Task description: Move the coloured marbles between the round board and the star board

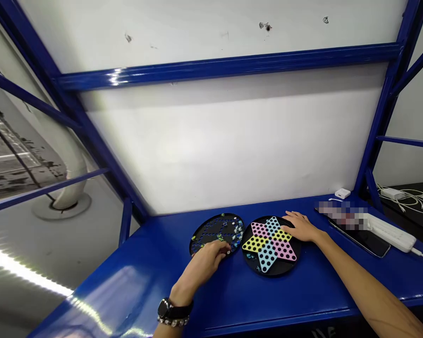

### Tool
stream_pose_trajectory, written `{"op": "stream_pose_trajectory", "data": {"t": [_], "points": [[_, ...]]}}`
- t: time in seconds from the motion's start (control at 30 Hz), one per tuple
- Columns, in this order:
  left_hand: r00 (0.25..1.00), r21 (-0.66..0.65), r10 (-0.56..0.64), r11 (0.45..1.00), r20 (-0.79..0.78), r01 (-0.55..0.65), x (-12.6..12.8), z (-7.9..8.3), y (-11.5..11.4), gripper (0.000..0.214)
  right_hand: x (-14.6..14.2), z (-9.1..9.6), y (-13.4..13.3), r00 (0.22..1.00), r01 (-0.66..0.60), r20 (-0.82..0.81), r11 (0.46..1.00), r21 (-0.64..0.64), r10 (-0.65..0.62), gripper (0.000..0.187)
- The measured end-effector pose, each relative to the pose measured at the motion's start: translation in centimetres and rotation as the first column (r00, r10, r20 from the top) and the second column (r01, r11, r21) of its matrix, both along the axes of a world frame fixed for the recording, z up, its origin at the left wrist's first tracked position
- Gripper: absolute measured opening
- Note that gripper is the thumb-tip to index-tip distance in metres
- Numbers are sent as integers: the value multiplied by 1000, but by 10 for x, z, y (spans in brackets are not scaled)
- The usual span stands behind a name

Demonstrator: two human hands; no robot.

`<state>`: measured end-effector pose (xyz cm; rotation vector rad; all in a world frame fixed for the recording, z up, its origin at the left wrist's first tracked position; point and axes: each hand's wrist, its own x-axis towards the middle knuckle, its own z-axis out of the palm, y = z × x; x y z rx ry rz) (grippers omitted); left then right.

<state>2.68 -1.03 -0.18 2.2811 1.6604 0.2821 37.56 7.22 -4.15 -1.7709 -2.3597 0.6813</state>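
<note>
Two round black Chinese checkers boards lie side by side on the blue table (155,300). The left board (211,230) has blue-ringed holes, with glass marbles scattered over it and bunched at its right side. My left hand (206,265) curls at that board's lower rim, its fingertips on the edge, and whether it pinches a marble is hidden. The right board (268,272) carries a star in pink, blue and yellow with black dots. My right hand (299,226) lies flat on that board's upper right rim, holding nothing. A few marbles sit at the star's lower left.
A smartphone (366,239) and a white power strip (391,232) lie right of the boards, beneath a blurred patch. A small white box (342,193) stands at the back edge. Blue metal struts (229,65) frame a white panel behind. White cables (405,199) lie further right.
</note>
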Motion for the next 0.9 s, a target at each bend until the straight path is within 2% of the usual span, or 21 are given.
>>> {"op": "stream_pose_trajectory", "data": {"t": [0.17,0.27,0.4,0.53,0.63,0.73,0.9], "points": [[1000,63,13,998,26,-14,8,-3,2,34,-1,5,-3,1000,1,-11,1000,-11,-2,78],[1000,99,24,995,-12,-23,20,-9,2,38,-2,8,-5,1000,-2,-17,1000,-8,2,78],[991,123,91,989,-98,-79,28,-18,4,34,-2,9,-6,1000,-8,-16,1000,-3,8,78],[991,147,107,985,-83,-94,25,-20,5,28,-2,7,-4,1000,1,-12,1000,-7,-1,78],[998,190,56,980,15,-58,26,-15,2,24,-2,7,-4,1000,2,-6,1000,-6,-2,78],[987,225,-54,974,150,20,37,-6,-6,23,-2,9,-5,1000,-10,-7,1000,-3,10,77],[942,156,-253,962,220,222,61,4,-19,22,-3,12,-7,1000,-2,-16,1000,-4,2,76]]}}
